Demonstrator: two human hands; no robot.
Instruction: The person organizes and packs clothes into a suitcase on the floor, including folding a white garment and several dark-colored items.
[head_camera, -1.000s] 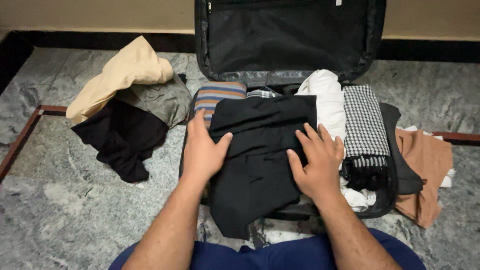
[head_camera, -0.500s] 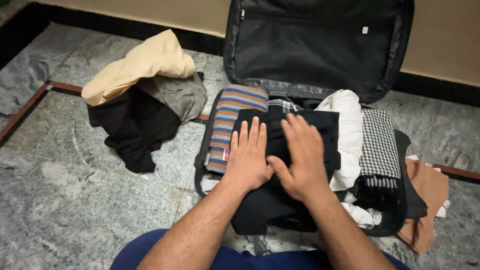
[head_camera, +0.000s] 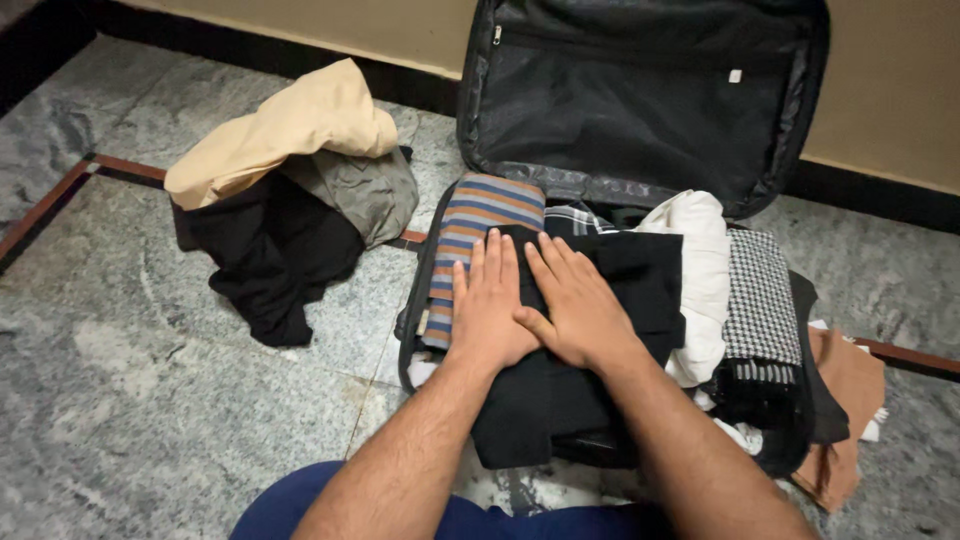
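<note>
Head view: left hand and right hand lie flat, fingers extended and gripping nothing, side by side on the black folded garment inside the open suitcase. Compared with half a second earlier, the hands have slid leftward on the garment, the left hand now overlapping the striped garment. To the right lie a white garment and a checked cloth; a brown cloth spills onto the floor. A pile of beige, grey and black clothes sits well apart, left of the suitcase.
</note>
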